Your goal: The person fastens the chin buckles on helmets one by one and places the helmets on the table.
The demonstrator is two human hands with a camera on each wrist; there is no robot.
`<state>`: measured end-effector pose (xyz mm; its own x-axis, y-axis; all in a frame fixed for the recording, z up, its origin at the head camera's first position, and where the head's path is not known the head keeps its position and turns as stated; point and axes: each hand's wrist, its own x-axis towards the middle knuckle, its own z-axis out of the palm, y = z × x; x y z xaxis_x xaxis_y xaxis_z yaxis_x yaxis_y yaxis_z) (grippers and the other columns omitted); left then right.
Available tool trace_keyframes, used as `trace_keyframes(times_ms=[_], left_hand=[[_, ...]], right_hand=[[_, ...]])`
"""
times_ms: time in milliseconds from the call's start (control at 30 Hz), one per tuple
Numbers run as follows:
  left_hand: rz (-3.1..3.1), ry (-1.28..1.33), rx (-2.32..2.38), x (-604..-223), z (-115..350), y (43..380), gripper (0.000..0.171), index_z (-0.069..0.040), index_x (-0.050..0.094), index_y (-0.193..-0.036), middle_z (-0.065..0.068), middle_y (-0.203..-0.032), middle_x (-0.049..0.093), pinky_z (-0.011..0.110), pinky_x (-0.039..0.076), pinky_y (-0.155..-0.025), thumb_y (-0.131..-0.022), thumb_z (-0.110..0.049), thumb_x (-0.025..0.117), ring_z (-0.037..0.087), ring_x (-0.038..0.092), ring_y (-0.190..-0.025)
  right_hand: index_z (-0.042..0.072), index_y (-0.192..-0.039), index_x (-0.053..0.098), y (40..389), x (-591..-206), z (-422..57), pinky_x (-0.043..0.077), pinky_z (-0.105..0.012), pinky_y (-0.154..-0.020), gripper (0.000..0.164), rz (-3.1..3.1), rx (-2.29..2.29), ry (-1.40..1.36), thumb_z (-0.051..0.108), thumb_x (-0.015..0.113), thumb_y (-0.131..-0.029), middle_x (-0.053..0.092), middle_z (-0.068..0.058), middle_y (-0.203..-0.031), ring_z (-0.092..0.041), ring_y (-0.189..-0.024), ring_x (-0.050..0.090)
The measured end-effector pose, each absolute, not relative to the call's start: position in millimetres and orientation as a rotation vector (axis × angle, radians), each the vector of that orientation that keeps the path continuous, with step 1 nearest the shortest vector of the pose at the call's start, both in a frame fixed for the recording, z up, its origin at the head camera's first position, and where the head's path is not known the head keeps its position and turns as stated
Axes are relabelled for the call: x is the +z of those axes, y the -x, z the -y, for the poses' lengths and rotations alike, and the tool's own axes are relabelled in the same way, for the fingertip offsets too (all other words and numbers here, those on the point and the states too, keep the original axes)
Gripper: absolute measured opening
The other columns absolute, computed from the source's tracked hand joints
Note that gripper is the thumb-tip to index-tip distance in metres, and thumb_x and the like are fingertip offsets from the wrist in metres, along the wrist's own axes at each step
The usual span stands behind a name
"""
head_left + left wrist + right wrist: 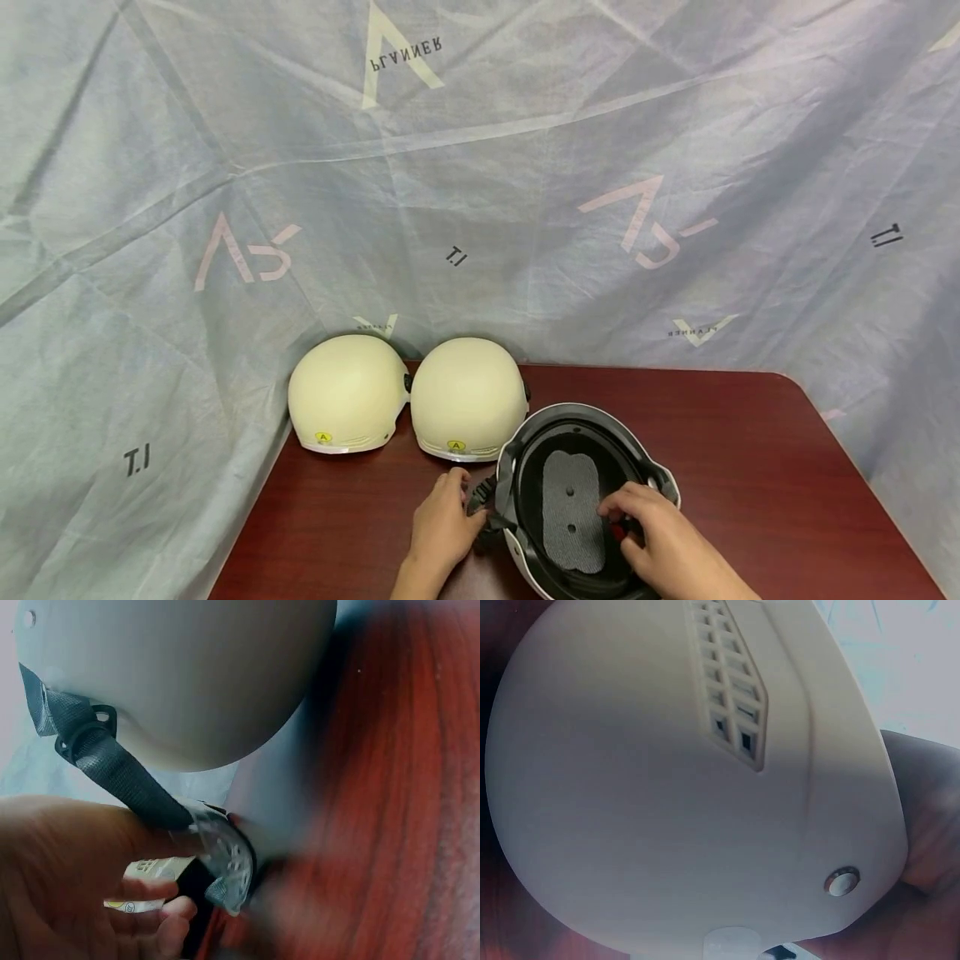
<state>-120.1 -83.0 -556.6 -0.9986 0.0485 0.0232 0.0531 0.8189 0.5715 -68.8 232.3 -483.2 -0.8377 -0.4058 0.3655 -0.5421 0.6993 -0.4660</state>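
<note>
An overturned helmet (pixel 573 408) lies on the table, its black lining and grey inner pad (pixel 573 508) facing up. My left hand (pixel 442 525) is at its left rim and pinches the black chin strap (pixel 120 769). In the left wrist view the strap runs through a slider (pixel 86 735) down to my thumb. Over the right side of the opening, my right hand (pixel 656 533) has curled fingers around a small red-and-black buckle piece (pixel 619 530), partly hidden. The right wrist view is mostly filled by the pale shell (pixel 645 795), with vent slots and a rivet (pixel 843 882).
Two cream helmets, one at the far left (pixel 348 392) and one beside it (pixel 468 396), stand upright along the back of the reddish-brown table (pixel 750 467). A grey printed cloth (pixel 525 208) hangs behind and to the sides.
</note>
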Motion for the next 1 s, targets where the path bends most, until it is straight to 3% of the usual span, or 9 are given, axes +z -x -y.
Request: trace_keyframes(times_ms=[167, 300, 433, 533, 667, 733, 900, 1000], left_hand=[[3.017, -0.059, -0.906, -554.8, 88.5, 116.9, 0.05, -0.005, 0.065, -0.124, 0.009, -0.104, 0.066, 0.051, 0.055, -0.07, -0.082, -0.025, 0.084, 0.028, 0.07, -0.085], [3.043, -0.082, -0.864, -553.9, 95.4, 115.8, 0.046, -0.004, 0.07, -0.124, 0.005, -0.101, 0.068, 0.052, 0.057, -0.073, -0.079, -0.015, 0.076, 0.027, 0.07, -0.083], [3.031, -0.104, -0.832, -555.0, 100.8, 114.0, 0.034, -0.008, 0.075, -0.113, 0.001, -0.092, 0.068, 0.049, 0.057, -0.071, -0.08, -0.016, 0.079, 0.023, 0.068, -0.076], [3.016, -0.159, -0.822, -557.4, 103.7, 113.0, 0.029, -0.01, 0.069, -0.102, 0.003, -0.088, 0.068, 0.049, 0.054, -0.066, -0.081, -0.02, 0.086, 0.026, 0.068, -0.073], [3.011, -0.248, -0.853, -559.3, 107.8, 114.5, 0.034, -0.008, 0.06, -0.1, 0.01, -0.085, 0.068, 0.049, 0.052, -0.062, -0.084, -0.018, 0.088, 0.032, 0.069, -0.072], [3.026, -0.308, -0.861, -559.1, 110.3, 115.3, 0.04, -0.003, 0.059, -0.108, 0.016, -0.091, 0.07, 0.052, 0.054, -0.064, -0.085, -0.018, 0.087, 0.036, 0.071, -0.076], [3.153, -0.494, -0.794, -555.6, 115.2, 114.3, 0.072, 0.013, 0.054, -0.131, 0.031, -0.108, 0.068, 0.06, 0.057, -0.071, -0.086, -0.032, 0.087, 0.045, 0.072, -0.087], [3.23, -0.496, -0.713, -553.5, 116.7, 112.7, 0.07, 0.013, 0.059, -0.125, 0.03, -0.105, 0.068, 0.061, 0.058, -0.071, -0.087, -0.039, 0.086, 0.045, 0.072, -0.087]], right_hand=[[0.028, -0.106, 0.072, 68.3, -482.4, -232.2, 0.05, -0.024, -0.074, 0.053, 2.698, 0.832, -0.749, -0.01, 0.078, -0.07, 0.066, 0.016, -0.102, 0.002, -0.092, 0.055], [0.022, -0.112, 0.076, 68.6, -480.2, -232.8, 0.05, -0.024, -0.075, 0.046, 2.791, 0.821, -0.731, -0.007, 0.077, -0.076, 0.065, 0.014, -0.104, 0.0, -0.094, 0.057], [0.019, -0.112, 0.078, 67.5, -482.6, -232.8, 0.053, -0.029, -0.08, 0.042, 2.775, 0.725, -0.728, -0.004, 0.079, -0.076, 0.066, 0.016, -0.105, -0.005, -0.096, 0.06], [0.018, -0.107, 0.079, 67.1, -485.5, -232.9, 0.054, -0.031, -0.082, 0.042, 2.715, 0.673, -0.756, -0.008, 0.078, -0.074, 0.069, 0.016, -0.103, -0.006, -0.096, 0.062], [0.015, -0.109, 0.08, 67.9, -483.5, -233.8, 0.056, -0.031, -0.081, 0.045, 2.731, 0.701, -0.789, -0.014, 0.072, -0.075, 0.072, 0.012, -0.103, -0.007, -0.095, 0.065], [0.012, -0.114, 0.079, 66.7, -480.8, -233.4, 0.058, -0.033, -0.084, 0.045, 2.789, 0.708, -0.736, -0.014, 0.071, -0.077, 0.074, 0.009, -0.109, -0.012, -0.1, 0.069], [0.008, -0.126, 0.075, 62.9, -474.8, -231.4, 0.06, -0.038, -0.094, 0.045, 2.9, 0.674, -0.531, -0.006, 0.075, -0.084, 0.076, 0.002, -0.123, -0.022, -0.114, 0.072], [0.009, -0.129, 0.073, 63.5, -472.0, -231.4, 0.06, -0.037, -0.093, 0.045, 2.908, 0.689, -0.516, -0.004, 0.076, -0.086, 0.075, 0.002, -0.126, -0.02, -0.115, 0.072]])
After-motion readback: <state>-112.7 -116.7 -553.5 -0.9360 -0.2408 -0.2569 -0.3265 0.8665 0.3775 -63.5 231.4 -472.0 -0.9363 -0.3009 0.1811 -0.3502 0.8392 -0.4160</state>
